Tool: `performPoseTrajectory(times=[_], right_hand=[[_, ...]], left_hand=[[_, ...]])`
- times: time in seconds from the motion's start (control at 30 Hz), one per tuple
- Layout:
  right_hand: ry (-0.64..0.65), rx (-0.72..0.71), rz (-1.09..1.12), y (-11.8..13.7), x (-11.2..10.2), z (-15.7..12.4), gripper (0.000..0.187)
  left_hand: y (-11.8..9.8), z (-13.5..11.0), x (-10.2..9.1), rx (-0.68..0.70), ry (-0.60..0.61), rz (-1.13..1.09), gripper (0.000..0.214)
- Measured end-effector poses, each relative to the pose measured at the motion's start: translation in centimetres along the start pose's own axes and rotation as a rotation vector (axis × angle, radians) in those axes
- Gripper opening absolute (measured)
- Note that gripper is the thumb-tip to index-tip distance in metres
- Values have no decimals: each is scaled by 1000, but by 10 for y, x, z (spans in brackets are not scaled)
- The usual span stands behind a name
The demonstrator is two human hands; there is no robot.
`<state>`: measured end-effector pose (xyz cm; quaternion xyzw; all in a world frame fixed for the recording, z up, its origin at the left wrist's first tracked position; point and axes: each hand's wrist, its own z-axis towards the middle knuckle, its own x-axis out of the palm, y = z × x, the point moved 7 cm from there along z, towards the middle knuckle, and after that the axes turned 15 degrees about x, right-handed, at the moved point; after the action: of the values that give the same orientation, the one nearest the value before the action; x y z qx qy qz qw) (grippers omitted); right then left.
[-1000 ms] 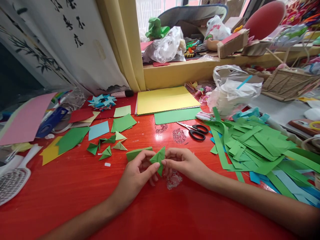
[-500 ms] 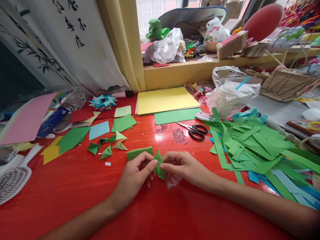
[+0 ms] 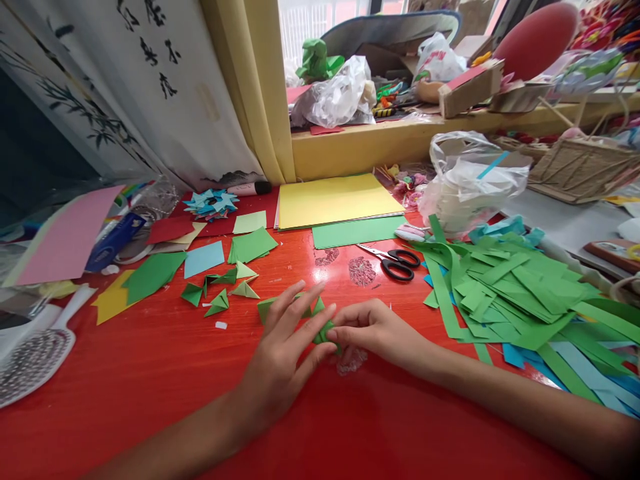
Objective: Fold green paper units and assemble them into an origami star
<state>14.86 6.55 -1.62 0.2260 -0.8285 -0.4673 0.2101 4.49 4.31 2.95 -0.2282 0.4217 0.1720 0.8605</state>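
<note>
Table (image 3: 150,373): red, spread before you.
Left hand (image 3: 283,357): yours has fanned its fingers, where it pinched earlier.
Right hand (image 3: 373,327): still pinching your folded green paper (image 3: 323,331).
Paper: between your hands, now partly behind left fingers.

- Place: apparently a home, craft corner by a window (image 3: 325,27).
- Home signs: printed curtain (image 3: 165,127) beyond left grip (image 3: 280,350); hairbrush (image 3: 35,357) left of it, on red desk (image 3: 150,360).
- Craft signs: scissors (image 3: 384,255) beyond right grip (image 3: 367,330); green paper strips (image 3: 520,287) to its right.
</note>
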Motion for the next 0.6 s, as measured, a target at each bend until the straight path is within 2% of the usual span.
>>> performPoseTrajectory(times=[0.13,0.3,0.43,0.53,0.6], right_hand=[[5,-50,-2,3,1,-3,21],[-11,-91,-52,3,2,-7,26],[-58,-89,-56,1,1,-6,35],[-175,-143,-36,5,-5,-8,29],[-232,-174,-121,8,-6,-10,25]], left_hand=[[-1,1,4,11,44,-13,38],[3,-1,6,-78,20,-202,33],[16,-6,7,-329,5,-351,23],[24,-12,10,-548,3,-477,20],[25,-15,12,-625,-20,-578,21]])
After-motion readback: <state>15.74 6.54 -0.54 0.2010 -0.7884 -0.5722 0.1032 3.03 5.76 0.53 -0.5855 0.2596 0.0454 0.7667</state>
